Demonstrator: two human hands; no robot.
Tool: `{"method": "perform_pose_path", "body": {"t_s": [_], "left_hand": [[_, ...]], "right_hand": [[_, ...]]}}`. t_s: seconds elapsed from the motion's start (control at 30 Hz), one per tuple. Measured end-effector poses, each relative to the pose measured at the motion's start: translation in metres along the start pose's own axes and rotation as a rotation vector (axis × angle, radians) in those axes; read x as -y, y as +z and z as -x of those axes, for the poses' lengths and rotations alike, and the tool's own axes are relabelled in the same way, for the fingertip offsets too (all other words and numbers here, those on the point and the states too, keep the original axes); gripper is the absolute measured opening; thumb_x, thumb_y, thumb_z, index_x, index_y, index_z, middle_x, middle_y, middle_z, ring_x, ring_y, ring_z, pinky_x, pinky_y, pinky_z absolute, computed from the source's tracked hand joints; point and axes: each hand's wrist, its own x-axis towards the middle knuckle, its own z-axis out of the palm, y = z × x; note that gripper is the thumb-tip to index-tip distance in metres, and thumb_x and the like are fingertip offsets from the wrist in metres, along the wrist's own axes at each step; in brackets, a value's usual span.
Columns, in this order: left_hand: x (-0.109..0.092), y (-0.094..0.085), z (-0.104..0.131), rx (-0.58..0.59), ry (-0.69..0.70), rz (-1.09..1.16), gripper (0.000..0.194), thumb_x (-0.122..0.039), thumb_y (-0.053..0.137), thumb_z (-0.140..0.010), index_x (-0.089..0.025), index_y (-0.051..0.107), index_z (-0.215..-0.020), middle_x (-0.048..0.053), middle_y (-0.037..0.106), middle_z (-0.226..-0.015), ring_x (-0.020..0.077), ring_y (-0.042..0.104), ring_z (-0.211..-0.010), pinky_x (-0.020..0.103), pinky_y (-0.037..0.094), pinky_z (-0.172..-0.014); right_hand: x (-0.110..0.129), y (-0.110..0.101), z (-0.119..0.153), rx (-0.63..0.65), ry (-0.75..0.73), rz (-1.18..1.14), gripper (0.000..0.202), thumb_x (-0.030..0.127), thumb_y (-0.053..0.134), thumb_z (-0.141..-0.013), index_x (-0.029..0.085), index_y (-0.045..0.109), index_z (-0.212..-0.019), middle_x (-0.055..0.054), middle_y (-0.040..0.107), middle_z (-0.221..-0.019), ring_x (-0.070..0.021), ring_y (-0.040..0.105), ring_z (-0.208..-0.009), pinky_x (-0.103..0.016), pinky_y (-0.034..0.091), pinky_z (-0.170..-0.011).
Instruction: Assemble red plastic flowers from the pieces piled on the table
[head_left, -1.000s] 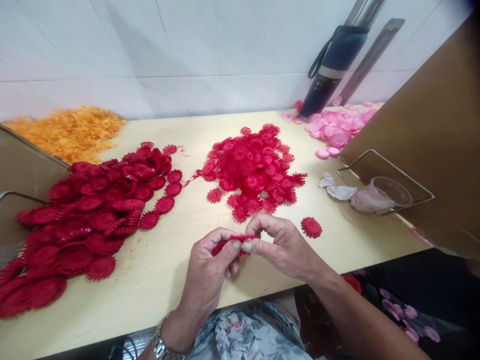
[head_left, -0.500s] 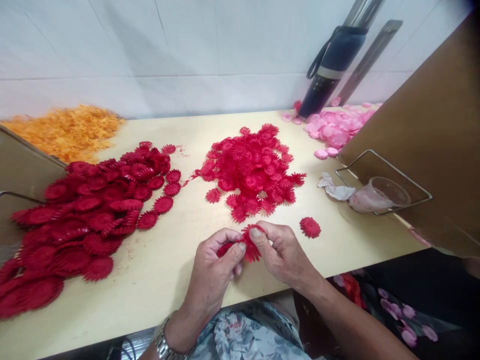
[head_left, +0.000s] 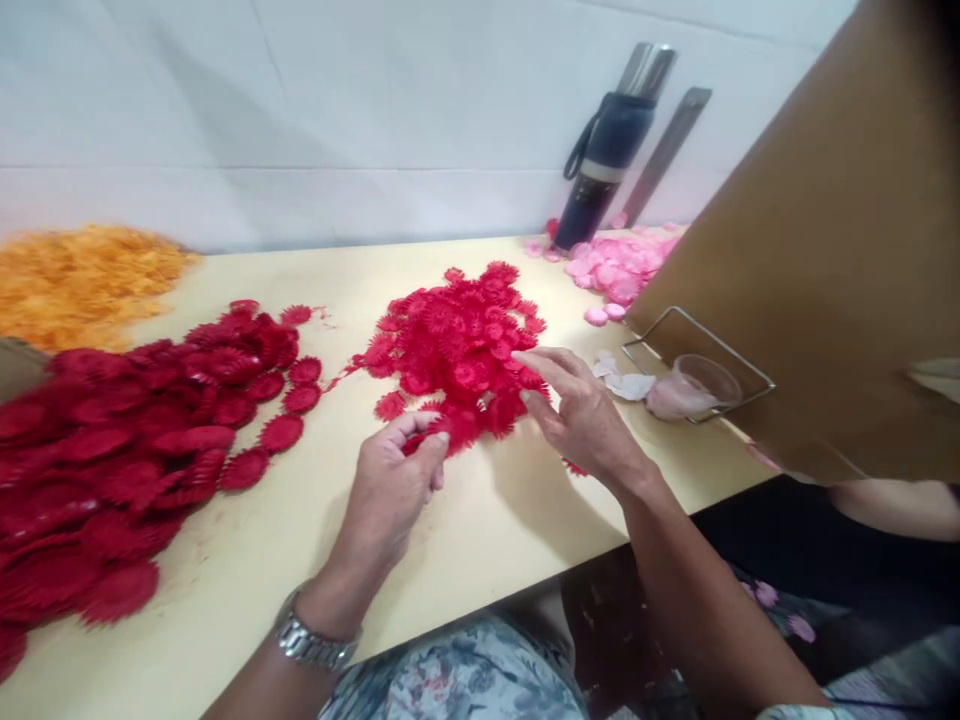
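Note:
My left hand (head_left: 386, 490), with a metal watch on its wrist, pinches a red fringed paper-like flower piece (head_left: 455, 430) between thumb and fingers. Its far edge overlaps the heap of smaller red flower pieces (head_left: 450, 325) in my view. Over the right side of that heap reaches my right hand (head_left: 589, 420), thumb and index finger apart with nothing seen between them. A lone red piece (head_left: 574, 467) lies on the table, mostly hidden below my right hand. At left spreads a big pile of darker red fringed discs (head_left: 150, 430).
An orange pile (head_left: 90, 285) lies at the back left, pink pieces (head_left: 622, 262) at the back right. A dark blue flask (head_left: 611, 150) leans by the wall. Right of my hand are a clear plastic cup (head_left: 686, 388), a wire frame (head_left: 720, 340) and a large cardboard panel (head_left: 810, 250).
My right hand has let go of the red flower piece and moved up and right to the heap. The left hand keeps its piece. The whole view has shifted to the right.

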Motion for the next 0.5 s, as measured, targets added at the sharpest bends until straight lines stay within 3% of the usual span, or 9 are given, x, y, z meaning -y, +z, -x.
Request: {"method": "perform_pose_path", "body": {"t_s": [0.07,0.13,0.23,0.33,0.4,0.5], "left_hand": [[-0.002,0.0,-0.007,-0.027,0.05,0.027,0.03,-0.022,0.065,-0.066,-0.017,0.059,-0.094,-0.002,0.058,-0.075,0.0038,0.045,-0.042,0.015,0.031,-0.035],[-0.004,-0.002,-0.01,-0.076,0.078,0.064,0.039,-0.023,0.068,-0.064,-0.019,0.058,-0.101,0.0,0.057,-0.091,0.0032,0.046,-0.044,0.015,0.032,-0.035],[-0.005,-0.006,-0.009,-0.088,0.063,0.082,0.035,-0.025,0.068,-0.064,-0.019,0.06,-0.097,-0.002,0.056,-0.078,0.0047,0.045,-0.046,0.015,0.032,-0.037],[-0.005,-0.009,-0.002,-0.092,0.081,0.067,0.025,-0.026,0.067,-0.067,-0.018,0.063,-0.09,-0.004,0.05,-0.056,0.0075,0.043,-0.047,0.015,0.031,-0.037],[-0.004,-0.009,0.004,-0.074,0.077,0.05,0.02,-0.028,0.066,-0.069,-0.018,0.063,-0.087,-0.004,0.048,-0.049,0.0081,0.04,-0.046,0.015,0.029,-0.036],[-0.001,-0.004,0.014,0.014,0.066,-0.04,0.017,-0.032,0.063,-0.073,-0.019,0.063,-0.085,-0.005,0.047,-0.047,0.0077,0.038,-0.044,0.016,0.027,-0.037]], "right_hand": [[-0.007,-0.015,0.009,-0.062,0.042,0.013,0.02,0.013,0.047,-0.083,0.018,0.065,-0.09,-0.007,0.064,-0.09,-0.0195,0.059,-0.085,-0.034,0.046,-0.077],[-0.014,-0.029,0.024,-0.079,0.109,0.044,0.019,0.014,0.046,-0.085,0.018,0.064,-0.079,-0.004,0.064,-0.074,-0.0168,0.058,-0.071,-0.03,0.045,-0.068],[-0.021,-0.04,0.051,0.066,0.152,0.103,0.012,0.021,0.053,-0.083,0.017,0.063,-0.088,-0.005,0.062,-0.077,-0.0172,0.057,-0.071,-0.029,0.044,-0.065],[-0.024,-0.035,0.071,0.248,0.162,0.174,0.015,0.023,0.056,-0.082,0.018,0.062,-0.094,-0.008,0.059,-0.085,-0.0197,0.056,-0.08,-0.031,0.045,-0.069],[-0.025,-0.028,0.077,0.256,0.172,0.17,0.014,0.02,0.05,-0.085,0.018,0.062,-0.092,-0.008,0.058,-0.085,-0.0192,0.055,-0.079,-0.03,0.045,-0.069],[-0.023,-0.026,0.076,0.109,0.216,0.07,0.018,0.018,0.044,-0.087,0.016,0.062,-0.087,-0.008,0.058,-0.079,-0.0176,0.055,-0.074,-0.029,0.043,-0.067]]}}
